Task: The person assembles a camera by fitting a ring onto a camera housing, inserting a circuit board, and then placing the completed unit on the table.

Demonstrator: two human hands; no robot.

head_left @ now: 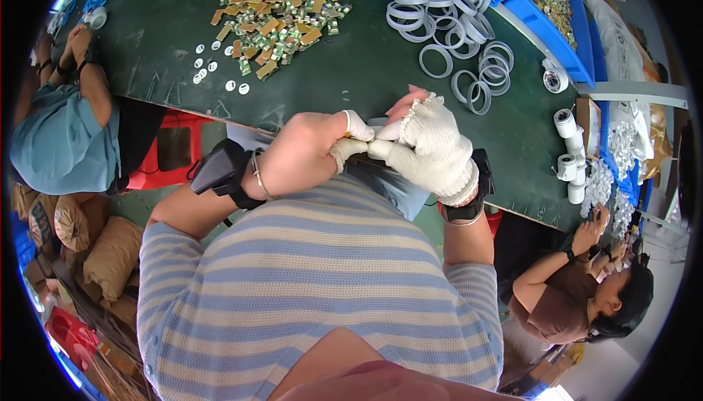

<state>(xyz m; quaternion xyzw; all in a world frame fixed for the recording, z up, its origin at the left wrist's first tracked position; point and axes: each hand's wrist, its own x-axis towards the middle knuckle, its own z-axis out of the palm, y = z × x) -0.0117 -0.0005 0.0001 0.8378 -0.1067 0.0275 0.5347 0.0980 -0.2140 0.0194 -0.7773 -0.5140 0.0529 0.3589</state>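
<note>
My left hand (pixel 311 148) and my right hand (pixel 432 145) meet at the near edge of the green table (pixel 344 93). The left wears finger cots on thumb and forefinger; the right wears a white knit glove with some fingertips bare. Both are closed, thumbs and forefingers pinched together around a small part. A bit of grey shows between them, but my fingers hide its kind. Beyond my right hand lie loose grey plastic rings (pixel 437 61). Small white discs (pixel 231 86) lie scattered beyond my left hand, beside a heap of small green-and-tan circuit boards (pixel 289 9).
Blue bins (pixel 545 24) stand at the far right. White cylindrical housings (pixel 567 145) line the right table edge, near clear plastic pieces (pixel 622 145). Co-workers sit at left (pixel 66 137) and right (pixel 564 291). A red stool (pixel 172 152) and sacks (pixel 113 254) are at left.
</note>
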